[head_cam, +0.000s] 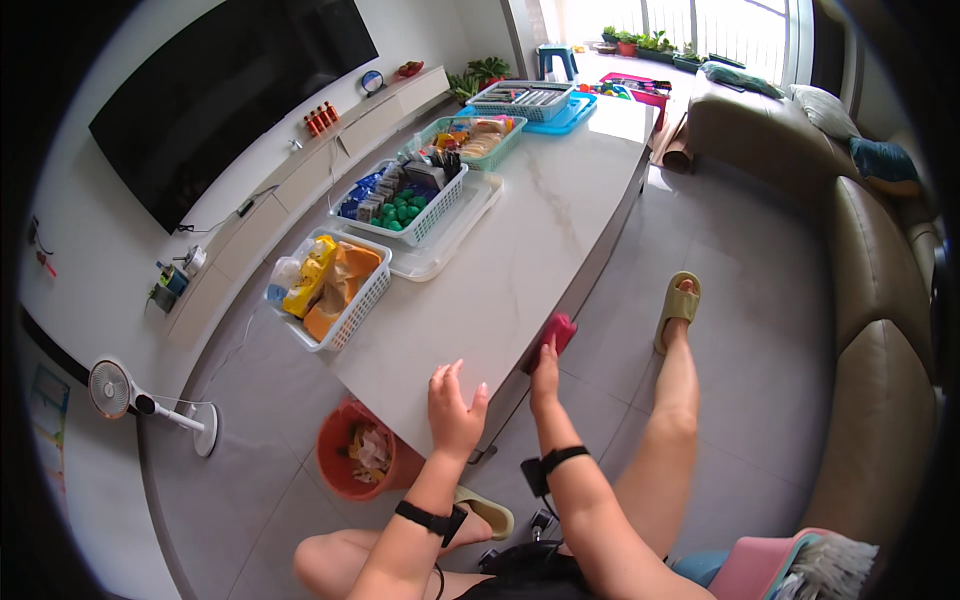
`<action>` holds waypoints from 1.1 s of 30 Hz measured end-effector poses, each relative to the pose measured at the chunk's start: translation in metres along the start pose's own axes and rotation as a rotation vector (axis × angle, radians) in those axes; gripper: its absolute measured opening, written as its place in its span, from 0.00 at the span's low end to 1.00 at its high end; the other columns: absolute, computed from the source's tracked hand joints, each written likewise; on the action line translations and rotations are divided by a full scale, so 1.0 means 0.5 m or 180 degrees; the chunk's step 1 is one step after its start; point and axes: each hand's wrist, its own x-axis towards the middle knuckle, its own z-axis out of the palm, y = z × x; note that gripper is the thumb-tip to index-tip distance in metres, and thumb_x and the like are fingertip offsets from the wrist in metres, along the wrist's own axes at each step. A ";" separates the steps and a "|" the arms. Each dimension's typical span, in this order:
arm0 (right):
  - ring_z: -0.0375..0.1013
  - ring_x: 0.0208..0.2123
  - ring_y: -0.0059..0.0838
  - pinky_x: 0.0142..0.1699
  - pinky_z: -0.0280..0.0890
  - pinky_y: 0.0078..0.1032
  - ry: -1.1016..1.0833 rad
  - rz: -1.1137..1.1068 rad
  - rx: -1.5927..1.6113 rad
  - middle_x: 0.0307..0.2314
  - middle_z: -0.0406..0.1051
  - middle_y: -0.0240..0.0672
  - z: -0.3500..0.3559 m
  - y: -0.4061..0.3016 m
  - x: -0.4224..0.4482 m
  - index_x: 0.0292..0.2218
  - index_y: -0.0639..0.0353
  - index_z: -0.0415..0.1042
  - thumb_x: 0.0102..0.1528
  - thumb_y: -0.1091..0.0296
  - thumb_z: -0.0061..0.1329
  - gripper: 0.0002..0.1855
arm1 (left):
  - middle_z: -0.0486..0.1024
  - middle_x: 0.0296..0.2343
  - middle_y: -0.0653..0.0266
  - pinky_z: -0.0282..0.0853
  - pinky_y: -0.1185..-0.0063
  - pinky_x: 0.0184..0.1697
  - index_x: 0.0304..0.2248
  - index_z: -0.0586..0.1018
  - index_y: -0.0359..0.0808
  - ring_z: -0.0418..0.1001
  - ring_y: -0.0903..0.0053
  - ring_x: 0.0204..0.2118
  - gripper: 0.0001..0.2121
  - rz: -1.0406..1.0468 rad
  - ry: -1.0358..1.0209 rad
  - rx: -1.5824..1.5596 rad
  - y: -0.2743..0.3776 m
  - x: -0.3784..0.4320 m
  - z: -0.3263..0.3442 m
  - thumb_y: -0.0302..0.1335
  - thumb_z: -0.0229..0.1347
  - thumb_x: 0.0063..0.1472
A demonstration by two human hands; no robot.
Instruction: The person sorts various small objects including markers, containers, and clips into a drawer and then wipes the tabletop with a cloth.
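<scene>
My left hand rests with fingers apart on the near end of the marble-patterned table and holds nothing. Beside the table's right edge, my right hand grips a crimson cloth against the side panel; part of the cloth is hidden by the fingers. Ahead of my left hand stands a white plastic basket with yellow and orange packages. Behind it, another white basket holds green wrapped pieces and packets, partly over a clear plastic lid.
An orange waste bin with litter stands below the table's left corner. A white fan is on the floor at left. Farther back on the table are a green basket and a blue lid. A leather sofa lines the right.
</scene>
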 end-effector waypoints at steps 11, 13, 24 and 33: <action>0.56 0.51 0.27 0.54 0.51 0.19 -0.0490 -0.0159 -0.0178 0.52 0.55 0.41 0.038 0.080 -0.328 0.56 0.70 0.48 0.56 0.69 0.33 0.28 | 0.54 0.53 0.47 0.45 0.68 0.59 0.53 0.60 0.32 0.51 0.59 0.57 0.29 0.0593 -0.1017 0.0571 -0.095 -0.101 -0.125 0.46 0.42 0.59; 0.57 0.50 0.26 0.54 0.52 0.19 -0.0734 -0.0305 -0.0108 0.51 0.56 0.41 0.070 0.032 -0.363 0.56 0.70 0.47 0.56 0.70 0.33 0.28 | 0.53 0.54 0.48 0.43 0.70 0.60 0.54 0.59 0.33 0.50 0.61 0.58 0.30 0.0472 -0.1205 0.0580 -0.125 -0.112 -0.137 0.47 0.42 0.58; 0.61 0.40 0.28 0.45 0.57 0.22 -0.0789 0.0681 -0.0162 0.39 0.62 0.38 0.034 0.089 -0.376 0.49 0.62 0.57 0.54 0.69 0.39 0.20 | 0.46 0.57 0.52 0.37 0.72 0.61 0.57 0.52 0.37 0.43 0.65 0.61 0.32 0.0210 -0.1519 0.0996 -0.103 -0.114 -0.135 0.49 0.38 0.59; 0.60 0.31 0.23 0.36 0.56 0.23 -0.0390 0.1268 0.0193 0.28 0.61 0.30 0.015 0.128 -0.364 0.34 0.54 0.59 0.51 0.72 0.40 0.07 | 0.43 0.58 0.55 0.35 0.72 0.62 0.58 0.49 0.39 0.40 0.66 0.61 0.33 0.0165 -0.1732 0.1147 -0.092 -0.097 -0.127 0.50 0.37 0.60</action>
